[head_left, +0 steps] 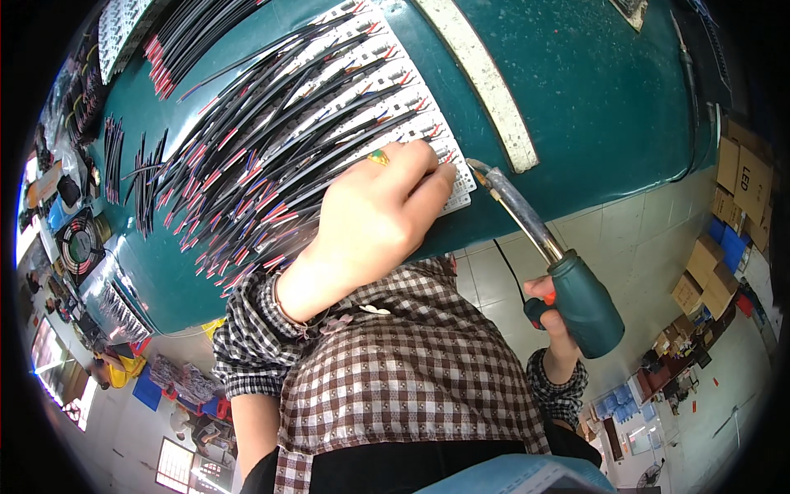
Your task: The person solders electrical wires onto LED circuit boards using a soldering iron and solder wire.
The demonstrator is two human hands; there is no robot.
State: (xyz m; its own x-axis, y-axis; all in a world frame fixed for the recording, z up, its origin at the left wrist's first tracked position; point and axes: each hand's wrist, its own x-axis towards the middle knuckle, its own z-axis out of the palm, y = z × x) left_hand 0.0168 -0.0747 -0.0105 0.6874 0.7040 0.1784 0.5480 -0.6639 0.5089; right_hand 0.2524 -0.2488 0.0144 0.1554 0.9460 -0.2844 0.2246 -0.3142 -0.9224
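From the head camera, the left hand (374, 218) lies flat on a white strip board (387, 99) near the front edge of the green desk (592, 99). Its fingers (432, 169) press down on the board and hold nothing. Many black wires (271, 123) with red ends lie across the board. The right hand (550, 317) is past the desk's front edge, its grip shut tight round the green handle of a soldering iron (576, 292). The iron's tip (477, 169) is just beside the left fingertips, at the board's edge.
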